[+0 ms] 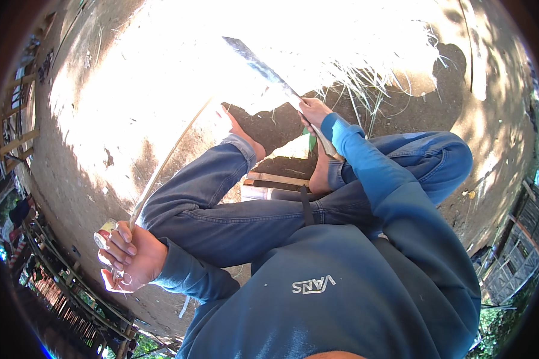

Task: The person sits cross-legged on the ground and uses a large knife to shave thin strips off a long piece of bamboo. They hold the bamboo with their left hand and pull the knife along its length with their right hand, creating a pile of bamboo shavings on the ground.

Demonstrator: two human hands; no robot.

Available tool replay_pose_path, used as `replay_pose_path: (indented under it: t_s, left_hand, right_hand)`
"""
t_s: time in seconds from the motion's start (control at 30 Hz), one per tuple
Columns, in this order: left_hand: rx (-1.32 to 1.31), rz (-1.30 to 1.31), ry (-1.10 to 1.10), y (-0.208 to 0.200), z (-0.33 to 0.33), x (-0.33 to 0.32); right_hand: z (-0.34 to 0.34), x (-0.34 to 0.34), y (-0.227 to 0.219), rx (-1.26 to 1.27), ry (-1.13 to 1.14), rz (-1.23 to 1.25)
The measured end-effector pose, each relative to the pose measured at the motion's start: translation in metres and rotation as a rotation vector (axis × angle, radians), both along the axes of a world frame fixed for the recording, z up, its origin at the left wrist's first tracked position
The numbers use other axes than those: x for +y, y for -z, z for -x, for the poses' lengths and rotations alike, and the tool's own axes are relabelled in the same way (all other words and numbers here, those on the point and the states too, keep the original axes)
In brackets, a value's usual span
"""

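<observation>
One long, thin strip [156, 177] rises on the left side, and its lower end is grasped in the curled fingers of the left hand [135, 258]. Near the middle, one long knife [263, 70] points up and left; the right hand [315, 112] is closed around it. Further right, many pale shreds [365, 84] lie on the ground [491, 191].

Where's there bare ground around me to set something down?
Bare-looking ground lies left of the pale stick and right of your right knee, bar scattered bits. Your right foot is crowded by the knife, wood and pale strips. Glare washes out ground ahead.
</observation>
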State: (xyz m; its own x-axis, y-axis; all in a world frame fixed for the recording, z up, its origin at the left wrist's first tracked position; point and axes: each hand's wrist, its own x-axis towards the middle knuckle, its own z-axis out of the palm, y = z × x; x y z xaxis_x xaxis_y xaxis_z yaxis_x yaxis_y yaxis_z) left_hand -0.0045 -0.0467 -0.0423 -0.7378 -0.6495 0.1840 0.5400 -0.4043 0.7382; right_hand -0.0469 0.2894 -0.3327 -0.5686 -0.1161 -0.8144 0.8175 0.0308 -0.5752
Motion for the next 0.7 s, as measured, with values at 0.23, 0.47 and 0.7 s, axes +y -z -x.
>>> replay_pose_path:
  t_s: [0.23, 0.47, 0.7]
  left_hand:
    - [-0.009, 0.0, -0.014, 0.001, 0.0, -0.002]
    - [-0.014, -0.024, -0.025, 0.002, -0.001, -0.007]
    - [-0.033, -0.004, -0.104, 0.002, -0.001, -0.006]
  right_hand:
    - [-0.003, 0.001, -0.004, 0.011, -0.026, 0.013]
    - [-0.002, -0.003, -0.011, 0.055, -0.076, 0.035]
    - [-0.003, 0.002, -0.007, 0.055, -0.053, 0.036]
